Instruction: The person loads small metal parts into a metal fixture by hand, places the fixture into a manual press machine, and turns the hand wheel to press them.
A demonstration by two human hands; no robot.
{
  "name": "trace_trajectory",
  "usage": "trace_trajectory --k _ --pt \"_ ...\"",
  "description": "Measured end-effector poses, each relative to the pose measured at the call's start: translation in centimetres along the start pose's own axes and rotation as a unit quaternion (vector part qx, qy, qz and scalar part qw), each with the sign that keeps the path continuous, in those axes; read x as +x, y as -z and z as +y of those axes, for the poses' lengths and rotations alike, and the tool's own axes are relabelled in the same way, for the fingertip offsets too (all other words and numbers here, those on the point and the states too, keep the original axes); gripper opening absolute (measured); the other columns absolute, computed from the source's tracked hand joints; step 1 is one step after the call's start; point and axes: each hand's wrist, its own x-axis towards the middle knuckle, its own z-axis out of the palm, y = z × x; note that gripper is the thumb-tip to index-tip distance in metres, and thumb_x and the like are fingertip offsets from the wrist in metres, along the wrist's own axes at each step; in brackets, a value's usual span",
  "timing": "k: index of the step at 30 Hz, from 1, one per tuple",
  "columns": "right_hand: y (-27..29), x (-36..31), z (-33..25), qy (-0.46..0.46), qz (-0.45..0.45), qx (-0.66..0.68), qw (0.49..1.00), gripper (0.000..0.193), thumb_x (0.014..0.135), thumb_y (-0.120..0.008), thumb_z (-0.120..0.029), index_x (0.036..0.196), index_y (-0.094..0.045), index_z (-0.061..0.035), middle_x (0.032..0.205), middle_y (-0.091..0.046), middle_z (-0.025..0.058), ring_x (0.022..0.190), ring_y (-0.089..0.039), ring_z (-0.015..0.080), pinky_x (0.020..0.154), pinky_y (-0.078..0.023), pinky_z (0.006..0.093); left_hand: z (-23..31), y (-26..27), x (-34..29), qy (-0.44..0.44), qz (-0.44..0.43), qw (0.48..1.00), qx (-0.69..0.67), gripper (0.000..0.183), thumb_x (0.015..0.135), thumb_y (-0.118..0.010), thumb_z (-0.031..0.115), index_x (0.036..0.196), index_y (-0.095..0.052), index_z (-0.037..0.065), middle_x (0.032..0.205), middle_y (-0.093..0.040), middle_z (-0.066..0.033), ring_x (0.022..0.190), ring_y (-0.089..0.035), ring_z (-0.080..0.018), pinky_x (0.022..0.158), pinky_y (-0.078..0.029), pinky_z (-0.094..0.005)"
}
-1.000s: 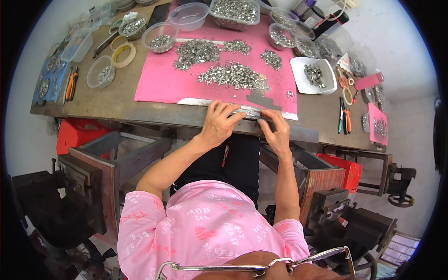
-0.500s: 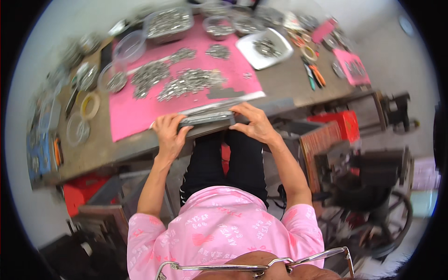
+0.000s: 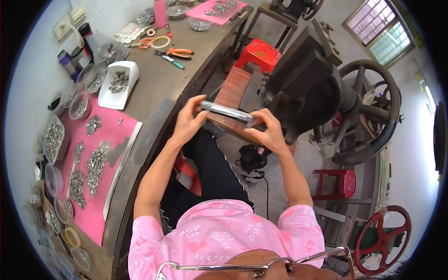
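A brown tabletop (image 3: 191, 39) runs along the white wall, a pink mat (image 3: 95, 212) near its front edge bearing heaps of small silvery metal pieces (image 3: 97, 163). A white tray (image 3: 106, 97) stands just beyond the mat; pliers (image 3: 181, 51) lie nearer the tabletop's far end, where a smaller pink mat (image 3: 226, 15) sits by the corner. Past the front edge, grey floor (image 3: 276, 191) stretches toward a dark machine (image 3: 303, 77) with a large wheel — a red stool (image 3: 257, 53) stands between it and the tabletop. The narrow metal bar (image 3: 226, 111) is out beyond that edge, across the view of a reddish wooden stand (image 3: 233, 86). The left hand (image 3: 189, 120) pinches one end between thumb and fingers; the right hand (image 3: 268, 131) pinches the other.
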Motion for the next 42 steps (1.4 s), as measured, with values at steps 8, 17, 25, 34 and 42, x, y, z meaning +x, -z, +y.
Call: trace_trajectory --k 8,17,25,34,42 --pt "0.8 -1.9 4.9 -0.156 0.137 -0.091 0.974 0.044 0.067 -0.093 -0.02 0.091 -0.059 -0.0036 0.081 -0.057 0.0054 0.074 -0.061 0.0174 0.068 -0.051 0.0313 -3.2 -12.6 11.1 0.068 -0.114 0.988 -0.081 0.04 0.097 -0.053 0.001 0.136 -0.061 0.003 0.122 -0.067 -0.0066 0.114 -0.06 -0.014 0.101 -0.045 -0.0273" --pt "-1.1 -1.0 5.5 -0.016 0.155 -0.183 0.971 0.036 0.073 -0.089 -0.025 0.09 -0.063 -0.0065 0.082 -0.065 0.0058 0.08 -0.06 0.0267 0.076 -0.044 0.0391 -2.7 -17.2 12.9 0.032 -0.19 0.978 -0.08 0.041 0.102 -0.05 0.009 0.142 -0.055 0.001 0.132 -0.064 -0.0119 0.122 -0.058 -0.0187 0.105 -0.043 -0.0304" --pt "16.5 -12.0 -6.3 0.175 0.628 -0.285 0.703 0.029 0.094 -0.064 -0.008 0.119 -0.054 0.0043 0.117 -0.06 0.0187 0.1 -0.062 0.0271 0.089 -0.052 0.0383 -1.3 -12.6 7.8 -0.001 -0.261 0.963 -0.069 0.07 0.1 -0.058 0.039 0.155 -0.037 0.0 0.161 -0.036 -0.0174 0.151 -0.03 -0.0271 0.123 -0.019 -0.0427" --pt "17.8 -12.9 -2.2 -0.11 0.525 -0.152 0.83 0.02 0.091 -0.07 0.002 0.1 -0.052 -0.0009 0.078 -0.06 0.0066 0.065 -0.061 0.0149 0.066 -0.051 0.0295 -1.5 -12.7 5.6 -0.091 -0.258 0.958 0.09 0.115 0.074 -0.079 0.06 0.158 -0.027 0.001 0.164 -0.031 -0.016 0.154 -0.021 -0.0314 0.125 -0.01 -0.054" --pt "29.6 -4.6 -11.1 -0.204 0.371 -0.167 0.891 0.032 0.093 -0.071 -0.022 0.108 -0.057 0.0027 0.08 -0.056 0.0043 0.056 -0.053 0.0118 0.055 -0.043 0.0254 -0.7 -14.8 8.0 -0.118 -0.259 0.947 0.149 0.111 0.071 -0.082 0.058 0.153 -0.037 -0.003 0.159 -0.038 -0.0198 0.153 -0.024 -0.0346 0.123 -0.012 -0.0577"
